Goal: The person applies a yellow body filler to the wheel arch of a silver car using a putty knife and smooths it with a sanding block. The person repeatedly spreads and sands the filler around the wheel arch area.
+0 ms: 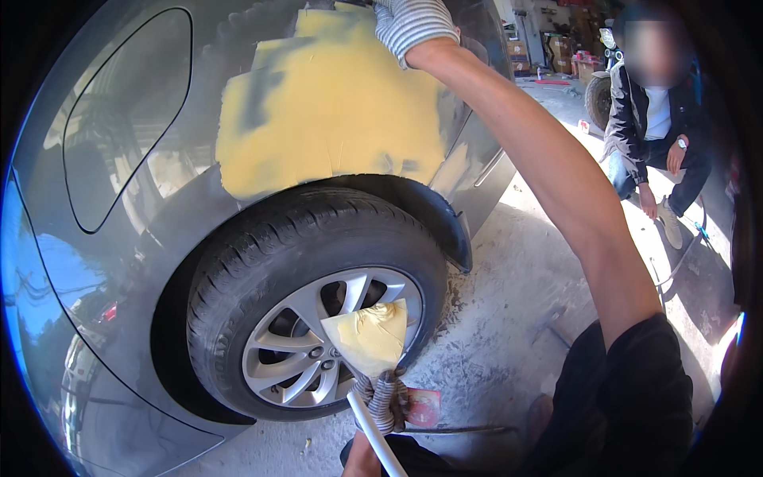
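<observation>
Low in the picture, my left hand (381, 401), in a striped knit glove with dark fingers, is closed round the lower end of a putty spreader (362, 346). Its wide blade carries a lump of pale yellow putty (385, 316) at the top edge. My right hand (417, 32), in the same kind of glove, reaches up to the car's rear fender at the top edge; its fingers are mostly cut off, so what they hold cannot be seen. Yellow filler (342, 119) covers the fender above the wheel arch, with grey patches showing through.
The car wheel (318, 350) stands below the filler, in front of my left hand. A white rod or cable (377, 437) crosses near my left wrist, beside a red flat piece (424, 407). A person (656, 119) sits at the right, near a motorbike wheel (598, 99).
</observation>
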`<action>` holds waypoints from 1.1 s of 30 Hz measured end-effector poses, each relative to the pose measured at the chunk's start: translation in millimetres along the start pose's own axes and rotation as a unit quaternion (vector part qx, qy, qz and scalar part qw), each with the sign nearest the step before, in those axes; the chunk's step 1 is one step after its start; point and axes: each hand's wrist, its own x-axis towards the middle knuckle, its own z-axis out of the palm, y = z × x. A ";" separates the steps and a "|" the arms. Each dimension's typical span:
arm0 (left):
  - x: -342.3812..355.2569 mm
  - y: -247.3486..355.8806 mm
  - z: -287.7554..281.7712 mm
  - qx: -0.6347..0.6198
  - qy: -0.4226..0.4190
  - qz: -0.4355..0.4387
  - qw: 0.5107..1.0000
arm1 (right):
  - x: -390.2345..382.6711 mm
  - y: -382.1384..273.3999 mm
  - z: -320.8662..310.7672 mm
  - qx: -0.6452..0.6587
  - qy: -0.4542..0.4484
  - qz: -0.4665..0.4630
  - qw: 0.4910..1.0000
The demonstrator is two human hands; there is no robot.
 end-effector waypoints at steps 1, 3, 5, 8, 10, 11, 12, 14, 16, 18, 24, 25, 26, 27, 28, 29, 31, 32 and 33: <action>-1.4 4.1 -2.5 0.004 0.006 -0.002 1.000 | -1.7 -6.5 5.7 0.010 0.002 0.002 1.000; -5.6 12.2 -6.4 0.012 0.014 -0.006 1.000 | -9.2 -15.9 11.7 -0.005 -0.037 0.042 0.998; -7.5 16.4 -10.2 0.006 0.008 -0.011 1.000 | -26.4 -26.8 13.2 -0.045 -0.065 0.045 0.996; -7.9 17.2 -16.7 -0.011 -0.007 -0.012 1.000 | -52.0 -18.8 30.2 -0.034 -0.015 -0.022 0.999; -7.4 13.2 -18.5 -0.027 -0.011 0.001 1.000 | -68.2 -21.9 33.8 0.063 -0.011 -0.031 0.997; -7.9 11.9 -17.8 -0.037 -0.011 0.000 0.999 | -78.3 -25.6 38.3 -0.016 0.015 -0.039 0.999; -8.8 11.9 -16.0 -0.047 -0.011 -0.002 0.999 | -87.8 -29.6 36.8 -0.017 0.003 -0.045 0.999; -12.2 15.6 -17.5 -0.050 -0.005 -0.001 0.999 | -110.2 -42.4 37.9 -0.004 -0.016 -0.050 0.999; -14.0 18.8 -18.0 -0.051 -0.009 0.002 0.999 | -134.8 -50.1 41.2 0.026 -0.034 -0.054 0.998; -15.1 20.5 -18.4 -0.052 -0.007 0.006 0.999 | -163.4 -55.3 48.9 0.013 -0.022 -0.076 0.997; -9.9 10.2 -16.6 -0.025 0.016 0.073 0.997 | -222.4 -74.5 44.3 0.027 -0.061 -0.092 0.994; -8.5 12.6 -17.1 -0.018 0.017 0.072 0.997 | -230.2 -76.7 44.8 0.042 -0.083 -0.086 0.992; -8.0 14.3 -18.2 -0.010 0.017 0.072 0.997 | -238.8 -80.2 44.6 0.059 -0.104 -0.080 0.990; -6.9 10.4 -19.2 -0.006 0.030 0.072 0.997 | -252.8 -84.5 38.5 0.026 -0.138 -0.111 0.984; -8.3 13.4 -19.1 0.000 0.029 0.074 0.997 | -260.8 -86.1 36.9 0.077 -0.107 -0.120 0.984; -9.3 18.6 -18.5 0.008 0.030 0.077 0.997 | -263.0 -83.3 30.5 0.155 -0.121 -0.074 0.978; -10.5 22.8 -17.4 0.022 0.034 0.096 0.995 | -260.2 -80.6 10.0 0.310 -0.162 0.067 0.935; -12.8 27.5 -16.6 0.025 0.029 0.087 0.995 | -259.1 -82.2 1.9 0.384 -0.186 0.164 0.889; -9.6 20.0 -11.0 0.003 0.009 0.061 0.998 | -266.5 -67.8 -4.4 0.437 -0.210 0.235 0.843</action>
